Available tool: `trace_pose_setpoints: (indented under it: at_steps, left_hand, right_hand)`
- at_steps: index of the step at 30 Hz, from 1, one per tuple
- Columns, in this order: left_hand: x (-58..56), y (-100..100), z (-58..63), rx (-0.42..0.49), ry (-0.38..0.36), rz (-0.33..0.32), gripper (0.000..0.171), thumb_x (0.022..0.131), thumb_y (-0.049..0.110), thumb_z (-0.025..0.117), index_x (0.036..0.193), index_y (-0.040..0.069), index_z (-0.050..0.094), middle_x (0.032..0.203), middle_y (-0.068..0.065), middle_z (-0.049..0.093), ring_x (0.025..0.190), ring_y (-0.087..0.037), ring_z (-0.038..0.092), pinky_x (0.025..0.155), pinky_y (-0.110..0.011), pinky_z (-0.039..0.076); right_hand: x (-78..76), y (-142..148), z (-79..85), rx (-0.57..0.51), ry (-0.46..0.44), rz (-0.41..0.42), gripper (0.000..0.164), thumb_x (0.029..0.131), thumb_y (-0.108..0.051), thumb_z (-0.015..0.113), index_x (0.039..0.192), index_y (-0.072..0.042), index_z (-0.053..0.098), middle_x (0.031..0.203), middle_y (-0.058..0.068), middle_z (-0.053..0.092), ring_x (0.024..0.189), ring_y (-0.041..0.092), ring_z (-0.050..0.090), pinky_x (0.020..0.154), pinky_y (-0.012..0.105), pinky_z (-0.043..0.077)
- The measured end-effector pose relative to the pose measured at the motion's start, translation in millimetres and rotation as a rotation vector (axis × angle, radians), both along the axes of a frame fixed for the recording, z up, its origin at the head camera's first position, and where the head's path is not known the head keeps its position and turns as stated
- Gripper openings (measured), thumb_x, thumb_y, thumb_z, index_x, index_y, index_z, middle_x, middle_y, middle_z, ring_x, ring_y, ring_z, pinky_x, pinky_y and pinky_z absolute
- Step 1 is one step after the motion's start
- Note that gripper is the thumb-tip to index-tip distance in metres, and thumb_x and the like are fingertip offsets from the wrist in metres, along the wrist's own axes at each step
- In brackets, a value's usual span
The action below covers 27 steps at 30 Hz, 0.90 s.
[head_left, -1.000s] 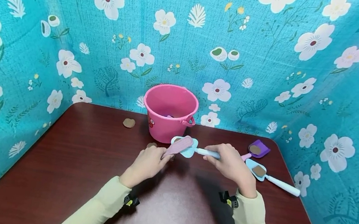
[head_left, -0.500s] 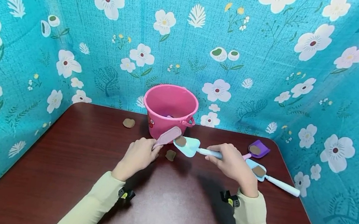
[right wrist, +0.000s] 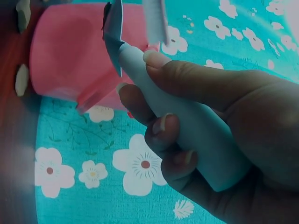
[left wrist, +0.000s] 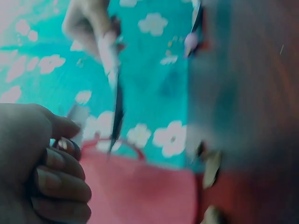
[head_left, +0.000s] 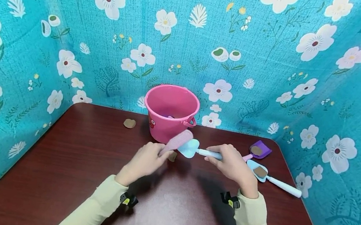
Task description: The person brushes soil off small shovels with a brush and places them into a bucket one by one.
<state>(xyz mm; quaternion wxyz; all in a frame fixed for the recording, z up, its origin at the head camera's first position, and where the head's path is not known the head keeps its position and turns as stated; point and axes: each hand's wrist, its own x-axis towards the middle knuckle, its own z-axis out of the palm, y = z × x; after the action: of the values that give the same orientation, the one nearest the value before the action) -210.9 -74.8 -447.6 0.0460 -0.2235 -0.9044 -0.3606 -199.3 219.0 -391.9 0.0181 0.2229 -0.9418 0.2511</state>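
My left hand (head_left: 146,159) grips a pale pink flat-headed tool, which looks like a small brush (head_left: 180,138). Its head overlaps the blade of a light blue toy shovel (head_left: 189,149) in the head view; whether they touch, I cannot tell. My right hand (head_left: 229,163) holds that shovel by its pale handle, with thumb and fingers curled round it in the right wrist view. A dark edge of something shows on the blade there, but the brush hides it from above. One flat brown pebble (head_left: 172,156) lies on the table by my left fingers.
A pink bucket (head_left: 168,128) stands behind the tools, with something purple inside. Another pebble (head_left: 129,123) lies to its left. At right, a purple shovel (head_left: 266,150) and a second blue shovel (head_left: 284,186) each carry a brown pebble. Floral cloth surrounds the table (head_left: 58,172).
My left hand drew the brush back left, uncovering a pebble on the held shovel, then moved it right over the blade again. The right hand has barely moved.
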Motion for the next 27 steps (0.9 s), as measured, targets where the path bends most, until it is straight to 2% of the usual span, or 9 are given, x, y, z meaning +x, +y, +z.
trace_pose_setpoints:
  at_steps: [4,7,11,15,20,22,27]
  left_hand:
    - [5.9,16.0,-9.0,0.012,0.038,-0.091,0.036,0.101,0.034,0.065,0.069,0.022,0.054,0.053,0.011,0.043,0.048,-0.002,0.039,0.046,-0.023,0.034]
    - [9.0,22.4,-14.1,0.002,0.058,-0.098,0.038,0.1,0.033,0.065,0.067,0.021,0.051,0.052,0.012,0.045,0.047,-0.002,0.042,0.045,-0.022,0.034]
    - [7.2,22.1,-16.9,-0.008,0.033,-0.066,0.038,0.1,0.035,0.065,0.068,0.02,0.051,0.053,0.01,0.047,0.046,-0.003,0.045,0.045,-0.022,0.034]
    - [0.0,15.8,-18.0,-0.016,0.015,-0.028,0.029,0.1,0.033,0.065,0.075,0.02,0.06,0.056,0.009,0.049,0.049,-0.006,0.044,0.047,-0.024,0.038]
    - [-8.7,4.9,-18.2,-0.02,0.015,0.028,0.026,0.1,0.031,0.066,0.078,0.018,0.063,0.056,0.007,0.048,0.049,-0.009,0.044,0.047,-0.026,0.04]
    - [-10.7,-0.6,-16.0,-0.025,0.008,0.056,0.031,0.1,0.031,0.066,0.074,0.017,0.058,0.056,0.004,0.047,0.047,-0.01,0.043,0.046,-0.027,0.039]
    - [-13.7,-12.0,-9.4,-0.046,0.004,0.111,0.028,0.1,0.031,0.066,0.078,0.015,0.06,0.058,0.003,0.051,0.049,-0.012,0.046,0.047,-0.029,0.041]
  right_hand:
    - [-0.1,-5.9,-0.1,-0.011,-0.002,0.024,0.026,0.089,-0.02,0.08,0.113,-0.009,0.077,0.088,-0.004,0.074,0.068,0.009,0.057,0.064,0.029,0.049]
    - [0.9,-9.0,0.8,-0.012,-0.004,0.038,0.027,0.089,-0.021,0.08,0.113,-0.009,0.077,0.086,-0.005,0.073,0.067,0.008,0.057,0.063,0.029,0.049]
    - [2.4,-9.2,2.4,-0.009,0.006,0.041,0.026,0.089,-0.021,0.08,0.113,-0.01,0.077,0.085,-0.006,0.073,0.066,0.008,0.056,0.063,0.029,0.049]
    - [2.2,-6.7,2.9,-0.007,0.01,0.042,0.026,0.089,-0.02,0.08,0.113,-0.009,0.077,0.088,-0.005,0.074,0.068,0.008,0.058,0.065,0.029,0.05]
    - [3.4,-4.5,2.4,0.002,0.008,0.033,0.029,0.089,-0.02,0.08,0.114,-0.008,0.076,0.094,-0.001,0.076,0.074,0.009,0.062,0.068,0.03,0.052]
    - [4.0,-3.7,2.6,0.007,0.015,0.03,0.028,0.089,-0.02,0.08,0.114,-0.008,0.077,0.095,-0.001,0.076,0.075,0.009,0.063,0.068,0.031,0.052]
    - [5.0,-2.0,4.1,-0.006,0.01,0.012,0.027,0.089,-0.02,0.08,0.114,-0.01,0.077,0.091,-0.005,0.075,0.073,0.008,0.061,0.067,0.03,0.051]
